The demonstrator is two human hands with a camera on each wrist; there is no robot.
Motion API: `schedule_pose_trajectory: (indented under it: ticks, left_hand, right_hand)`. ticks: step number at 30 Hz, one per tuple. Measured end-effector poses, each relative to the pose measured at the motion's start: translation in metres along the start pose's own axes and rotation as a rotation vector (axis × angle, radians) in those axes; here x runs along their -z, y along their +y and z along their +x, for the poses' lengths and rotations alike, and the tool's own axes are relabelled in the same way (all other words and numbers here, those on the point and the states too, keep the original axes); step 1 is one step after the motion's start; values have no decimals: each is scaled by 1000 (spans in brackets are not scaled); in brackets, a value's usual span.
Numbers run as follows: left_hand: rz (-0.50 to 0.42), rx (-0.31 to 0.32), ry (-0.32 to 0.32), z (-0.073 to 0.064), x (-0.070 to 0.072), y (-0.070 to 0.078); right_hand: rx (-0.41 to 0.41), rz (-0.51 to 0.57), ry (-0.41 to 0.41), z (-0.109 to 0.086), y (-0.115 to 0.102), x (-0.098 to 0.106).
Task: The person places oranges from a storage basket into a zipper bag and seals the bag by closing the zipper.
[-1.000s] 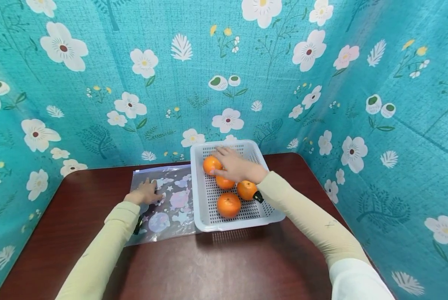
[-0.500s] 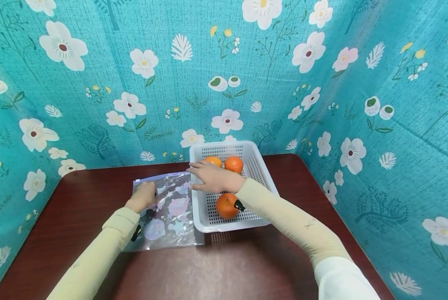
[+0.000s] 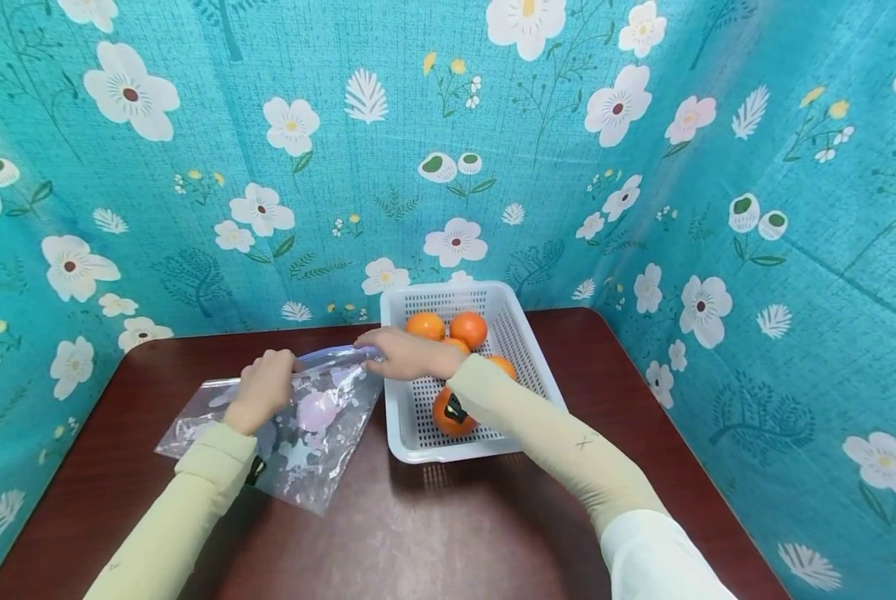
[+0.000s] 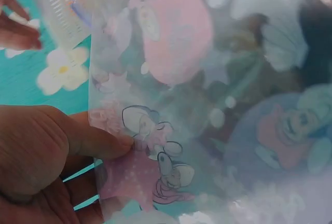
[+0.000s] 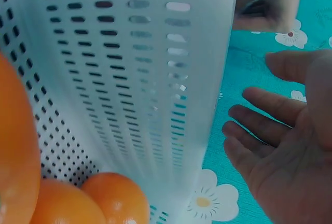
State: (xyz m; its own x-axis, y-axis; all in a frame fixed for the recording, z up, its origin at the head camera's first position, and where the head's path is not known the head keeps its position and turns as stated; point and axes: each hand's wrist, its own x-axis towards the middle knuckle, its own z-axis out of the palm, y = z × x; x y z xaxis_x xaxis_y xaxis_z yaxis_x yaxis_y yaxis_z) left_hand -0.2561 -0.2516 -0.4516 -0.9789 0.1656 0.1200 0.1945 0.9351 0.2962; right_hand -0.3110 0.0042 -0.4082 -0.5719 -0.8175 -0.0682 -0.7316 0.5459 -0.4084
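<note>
A clear zip bag (image 3: 316, 412) with pastel cartoon prints hangs tilted, lifted at its zip edge. My left hand (image 3: 263, 385) pinches one side; in the left wrist view the thumb (image 4: 106, 141) lies on the printed film with fingers behind it. Over the basket's left rim, my right hand (image 3: 402, 354) reaches to the other end of the bag's zip edge. The right wrist view shows that hand (image 5: 290, 125) with relaxed, parted fingers and nothing between them. Beneath the right forearm, several oranges (image 3: 468, 329) lie in a white perforated basket (image 3: 545, 379).
The dark red-brown table (image 3: 448, 533) extends in front of the basket and bag. Teal floral cloth (image 3: 327, 200) hangs behind the table and along its right side. The basket's left wall (image 5: 202, 94) stands right beside my right hand.
My left hand has taken hold of the bag and lifted it, swinging it to the left and tilting it. My right hand has moved from above the oranges leftward to the bag's zip edge.
</note>
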Motion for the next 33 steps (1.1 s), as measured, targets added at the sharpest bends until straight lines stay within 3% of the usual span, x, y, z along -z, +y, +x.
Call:
schedule_pose_trajectory:
  ticks: [8,15,22,27,33]
  left_hand:
    - [112,-83,183,-19,35,8]
    - [194,-137,267,-31,54,18]
    - [162,-255,415,-35,62,21]
    - [116,-273,429,-36,65,19]
    - [81,-323,486,-34,65,14]
  right_hand:
    - [-43,2,84,12,-6,-1]
    - [-73,56,70,18,-10,3]
    - [-23,239,9,22,-8,-1]
    - [30,417,47,22,-5,-8]
    - [-14,635,62,19,-7,-16]
